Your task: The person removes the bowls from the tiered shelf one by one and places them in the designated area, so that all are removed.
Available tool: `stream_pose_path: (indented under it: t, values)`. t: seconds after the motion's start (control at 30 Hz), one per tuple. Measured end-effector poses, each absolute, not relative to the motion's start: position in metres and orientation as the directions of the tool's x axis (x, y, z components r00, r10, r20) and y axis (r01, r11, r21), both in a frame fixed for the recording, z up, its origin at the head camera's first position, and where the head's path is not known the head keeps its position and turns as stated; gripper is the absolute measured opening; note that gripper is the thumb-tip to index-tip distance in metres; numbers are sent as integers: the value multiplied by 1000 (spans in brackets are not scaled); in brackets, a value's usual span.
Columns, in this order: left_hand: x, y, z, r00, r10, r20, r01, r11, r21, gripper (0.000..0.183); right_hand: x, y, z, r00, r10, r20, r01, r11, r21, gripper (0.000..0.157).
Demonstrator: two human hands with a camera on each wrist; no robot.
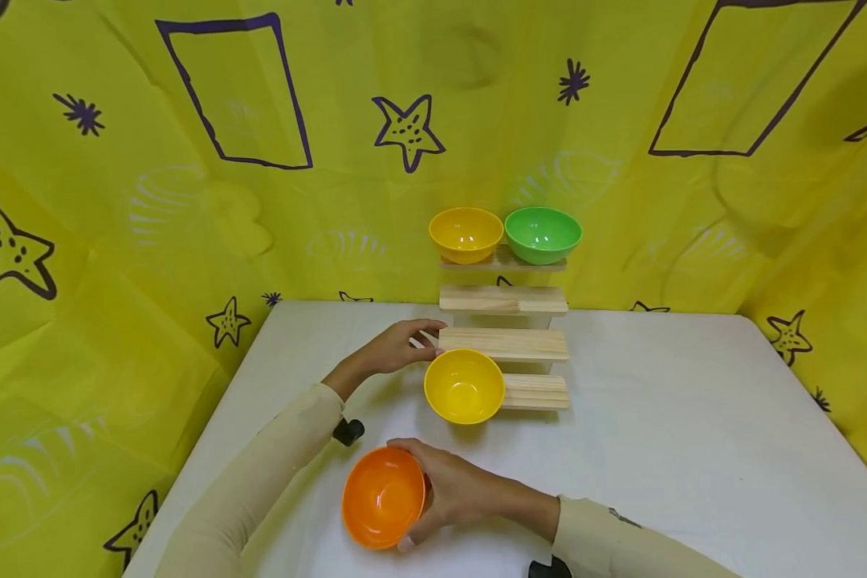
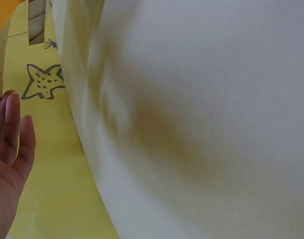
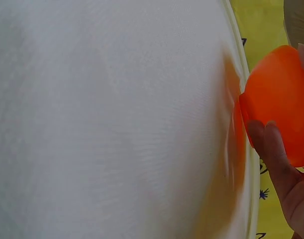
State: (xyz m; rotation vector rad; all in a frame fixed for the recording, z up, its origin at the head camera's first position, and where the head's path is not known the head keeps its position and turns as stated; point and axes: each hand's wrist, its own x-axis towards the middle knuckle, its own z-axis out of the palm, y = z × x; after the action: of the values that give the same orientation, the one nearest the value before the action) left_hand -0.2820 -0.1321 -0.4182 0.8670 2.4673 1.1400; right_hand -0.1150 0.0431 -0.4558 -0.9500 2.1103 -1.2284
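My left hand (image 1: 402, 347) is at the left end of a stepped wooden rack (image 1: 509, 343), thumb and fingertips on either side of a board's end. In the left wrist view several of its fingers (image 2: 11, 124) stretch up beside the wood. Just in front, a yellow bowl (image 1: 466, 387) covers the left part of the lowest board. My right hand (image 1: 458, 486) grips an orange bowl (image 1: 383, 498) by its right side, the bowl's mouth facing up. In the right wrist view the fingers lie against the orange bowl (image 3: 278, 99).
A yellow-orange bowl (image 1: 466, 234) and a green bowl (image 1: 543, 234) stand side by side on the rack's top board. The white table (image 1: 679, 425) extends to both sides. Yellow cloth (image 1: 361, 209) printed with starfish hangs behind and around it.
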Motion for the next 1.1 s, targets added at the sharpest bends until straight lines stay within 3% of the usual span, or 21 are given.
stream_pose_path:
  t: [0.53, 1.1]
  values:
    - [-283, -134, -417, -771, 636, -29, 409, 530, 742, 52, -113, 43, -460, -626, -778, -60, -385, 375, -843, 106]
    - [-285, -133, -412, -764, 643, -59, 370, 511, 776, 54, -114, 47, -458, -621, -777, -101, -348, 389, -853, 108]
